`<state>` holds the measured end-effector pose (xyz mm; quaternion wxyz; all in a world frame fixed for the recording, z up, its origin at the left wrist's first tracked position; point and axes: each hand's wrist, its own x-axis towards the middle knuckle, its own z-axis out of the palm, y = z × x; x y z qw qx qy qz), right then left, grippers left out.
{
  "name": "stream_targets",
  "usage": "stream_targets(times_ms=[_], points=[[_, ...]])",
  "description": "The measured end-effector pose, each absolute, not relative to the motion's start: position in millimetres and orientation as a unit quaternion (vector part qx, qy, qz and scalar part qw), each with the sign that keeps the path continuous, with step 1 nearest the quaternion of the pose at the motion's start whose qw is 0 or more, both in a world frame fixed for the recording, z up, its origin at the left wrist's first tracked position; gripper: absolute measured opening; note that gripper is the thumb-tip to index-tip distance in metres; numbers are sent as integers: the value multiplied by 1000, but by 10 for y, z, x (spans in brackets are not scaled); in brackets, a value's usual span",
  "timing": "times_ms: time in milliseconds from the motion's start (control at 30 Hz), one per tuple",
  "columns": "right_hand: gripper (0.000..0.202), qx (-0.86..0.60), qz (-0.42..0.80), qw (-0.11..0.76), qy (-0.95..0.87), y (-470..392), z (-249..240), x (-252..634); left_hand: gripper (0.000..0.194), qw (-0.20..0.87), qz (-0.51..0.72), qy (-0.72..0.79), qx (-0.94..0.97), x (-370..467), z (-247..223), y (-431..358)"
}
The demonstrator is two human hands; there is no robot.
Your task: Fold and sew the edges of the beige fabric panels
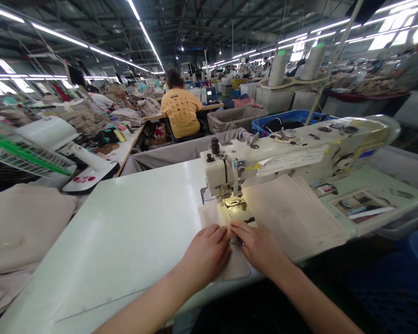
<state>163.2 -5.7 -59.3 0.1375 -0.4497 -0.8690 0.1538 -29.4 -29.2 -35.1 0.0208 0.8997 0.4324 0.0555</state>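
Note:
A small beige fabric piece (pixel 209 214) lies on the pale green table just in front of the sewing machine (pixel 226 171), its lower part (pixel 238 266) reaching towards the table's front edge. My left hand (pixel 211 248) rests on it with curled fingers closed on its edge. Close beside it, my right hand (pixel 259 243) pinches at the same edge, the fingertips of both hands nearly meeting. Exactly how the fingers grip is partly hidden. Lamp light falls on the needle plate (pixel 235 204) beyond my fingers. Right of the needle sits a stack of beige fabric pieces (pixel 289 213).
More beige fabric (pixel 24 227) is piled at the left, near a white fan (pixel 90 162). A tray of small tools (pixel 362 204) lies at the right. Behind the machine are a blue crate (pixel 289 118) and thread cones (pixel 277 69). A person in yellow (pixel 181 111) sits ahead.

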Motion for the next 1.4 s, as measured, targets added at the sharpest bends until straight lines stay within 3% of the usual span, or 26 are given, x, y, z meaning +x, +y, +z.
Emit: stream_targets(times_ms=[267, 500, 767, 1400], points=[[45, -452, 183, 163, -857, 237, -469, 1520, 19, 12, 82, 427, 901, -422, -301, 70], [39, -532, 170, 254, -790, 80, -553, 1614, 25, 24, 141, 407, 902, -517, -348, 142], [25, -564, 99, 162, -804, -44, -624, 1558, 32, 18, 166, 424, 890, -519, -452, 52], [26, -562, 68, 159, -809, -45, -689, 1562, 46, 6, 98, 453, 886, -718, -373, -156]])
